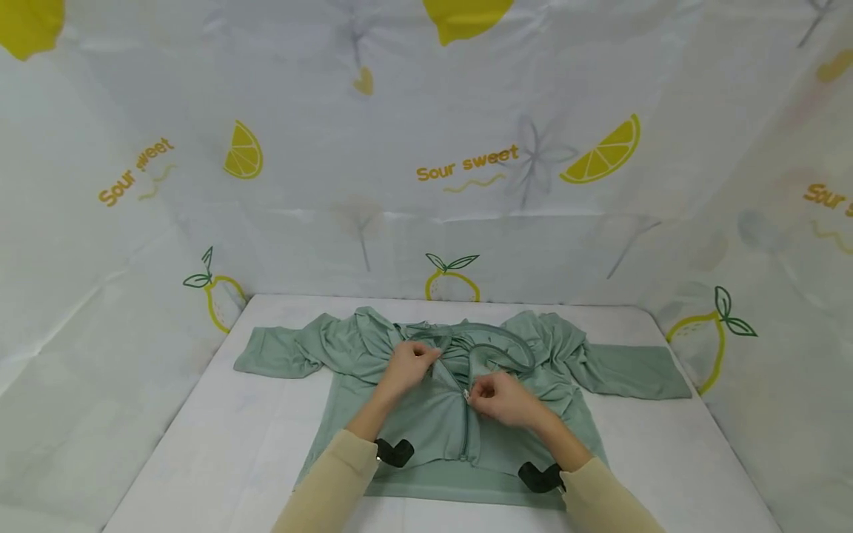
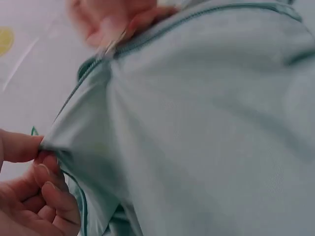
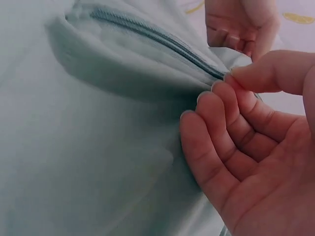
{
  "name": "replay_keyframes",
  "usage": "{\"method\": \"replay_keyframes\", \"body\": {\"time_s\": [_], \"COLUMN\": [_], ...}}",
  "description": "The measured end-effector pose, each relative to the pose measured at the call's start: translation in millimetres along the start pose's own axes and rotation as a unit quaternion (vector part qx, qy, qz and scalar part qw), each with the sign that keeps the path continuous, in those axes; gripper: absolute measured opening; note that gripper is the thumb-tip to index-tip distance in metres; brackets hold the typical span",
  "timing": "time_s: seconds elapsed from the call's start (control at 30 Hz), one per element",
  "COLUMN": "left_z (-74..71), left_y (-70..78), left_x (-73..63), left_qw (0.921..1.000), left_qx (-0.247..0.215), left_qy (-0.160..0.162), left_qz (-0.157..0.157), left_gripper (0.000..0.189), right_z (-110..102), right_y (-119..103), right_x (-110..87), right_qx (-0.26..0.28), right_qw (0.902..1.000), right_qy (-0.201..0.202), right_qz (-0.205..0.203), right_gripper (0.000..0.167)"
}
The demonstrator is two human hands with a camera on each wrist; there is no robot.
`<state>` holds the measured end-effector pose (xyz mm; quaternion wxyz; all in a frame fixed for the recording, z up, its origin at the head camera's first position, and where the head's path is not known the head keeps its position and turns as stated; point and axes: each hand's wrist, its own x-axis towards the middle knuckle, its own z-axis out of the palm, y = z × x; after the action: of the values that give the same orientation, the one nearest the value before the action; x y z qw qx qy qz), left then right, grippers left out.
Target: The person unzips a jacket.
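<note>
A sage-green zip-up jacket [image 1: 413, 426] lies spread on the table, sleeves stretched out to both sides. Its front zipper [image 1: 466, 433] is joined below the slider and parted above it. My left hand [image 1: 409, 366] pinches the fabric by the opening's upper left edge between thumb and forefinger, as the left wrist view shows at the fingers [image 2: 47, 182]. Lower down, my right hand [image 1: 503, 400] pinches the small metallic zipper pull [image 1: 466, 395]. In the right wrist view its curled fingers [image 3: 211, 142] hide most of the pull.
The white table [image 1: 220, 437] extends on both sides of the jacket. Loose zipper tape [image 1: 523, 348] curves across the bunched collar area. A lemon-print sheet [image 1: 373, 163] hangs behind and at both sides of the table.
</note>
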<state>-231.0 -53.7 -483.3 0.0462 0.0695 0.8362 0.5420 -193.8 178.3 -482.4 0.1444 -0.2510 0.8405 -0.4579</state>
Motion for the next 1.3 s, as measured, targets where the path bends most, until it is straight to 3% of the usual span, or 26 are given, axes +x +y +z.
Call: {"method": "replay_keyframes", "body": {"time_s": [0.1,0.23,0.37,0.43,0.53,0.67,0.77,0.83,0.97,1.07,1.2,1.3], "left_z": [-4.2,1.2,11.9,15.8,17.4,11.3,5.4,3.0,2.4,4.3,9.2,10.6], "left_y": [-3.9,-6.9,-4.2,-2.5,-1.1,0.3,-1.8,-4.1,-2.8,1.3,4.9,6.6], "left_x": [-1.7,-7.4,-15.6,-18.4,-19.4,-16.5,-14.0,-14.1,-20.2,-26.7,-32.1,-34.8], "left_qw": [0.9995,0.9949,0.9896,0.9876,0.9891,0.9953,0.9979,0.9977,0.9929,0.9885,0.9826,0.9801], "left_qx": [0.030,0.076,0.046,0.019,-0.013,-0.034,-0.016,0.008,0.065,0.073,0.014,-0.029], "left_qy": [0.005,-0.046,-0.128,-0.150,-0.144,-0.088,-0.055,-0.054,-0.074,-0.111,-0.176,-0.191], "left_qz": [0.011,0.046,0.047,0.041,0.030,0.021,0.029,0.041,0.066,0.073,0.058,0.046], "left_gripper": [0.040,0.057,0.058,0.054,0.045,0.037,0.037,0.040,0.050,0.059,0.054,0.045], "right_z": [0.5,-1.6,-3.9,-3.8,-3.0,-3.1,-4.6,-5.2,-3.7,-2.2,-1.4,-0.4], "right_y": [1.7,1.2,-0.5,0.1,0.4,1.3,1.6,1.3,0.8,-0.8,-4.4,-6.0], "right_x": [-3.9,-5.9,-7.4,-7.5,-8.3,-13.5,-19.2,-21.8,-21.2,-18.3,-16.9,-17.3], "right_qx": [0.017,0.042,0.047,0.045,0.045,0.046,0.062,0.074,0.080,0.086,0.094,0.084], "right_qw": [0.9998,0.9991,0.9988,0.9989,0.9988,0.9979,0.9962,0.9951,0.9949,0.9947,0.9944,0.9952], "right_qy": [-0.010,-0.010,-0.008,-0.008,-0.017,-0.038,-0.052,-0.058,-0.057,-0.054,-0.047,-0.049], "right_qz": [-0.006,-0.007,0.007,0.009,-0.002,-0.026,-0.032,-0.029,-0.022,-0.017,-0.012,-0.017], "right_gripper": [0.020,0.019,0.018,0.019,0.020,0.021,0.020,0.020,0.023,0.025,0.023,0.023]}}
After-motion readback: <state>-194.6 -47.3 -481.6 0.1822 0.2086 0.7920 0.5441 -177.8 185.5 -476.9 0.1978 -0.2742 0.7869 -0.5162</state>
